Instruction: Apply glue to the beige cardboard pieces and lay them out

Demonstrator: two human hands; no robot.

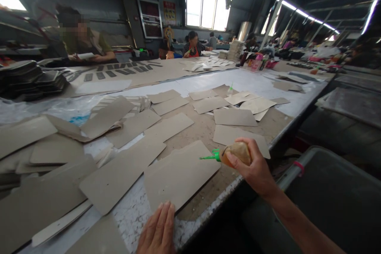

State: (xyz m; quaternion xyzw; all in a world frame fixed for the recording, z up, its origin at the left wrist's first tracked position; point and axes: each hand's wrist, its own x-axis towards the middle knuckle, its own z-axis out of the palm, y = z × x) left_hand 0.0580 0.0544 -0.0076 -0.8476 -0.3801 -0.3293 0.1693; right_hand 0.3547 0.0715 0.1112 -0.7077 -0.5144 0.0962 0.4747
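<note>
In my right hand (253,162) is a glue bottle (239,152) with amber liquid and a green nozzle, tipped sideways. Its nozzle points left, above a grey cardboard piece (181,172) near the table's front edge. My left hand (158,228) lies flat with fingers stretched out, the fingertips at the near edge of that same piece. Another cardboard piece (119,174) with a small dark hole lies to the left of it. Beyond the bottle, a further cardboard piece (235,117) rests on the brown sheet.
Loose cardboard pieces (41,135) heap up at the left beside clear plastic film (71,107). A second green-tipped bottle (230,89) stands farther back. Dark stacked pieces (29,77) sit at far left. A grey bin (330,194) stands right of the table. Two co-workers (193,45) sit across.
</note>
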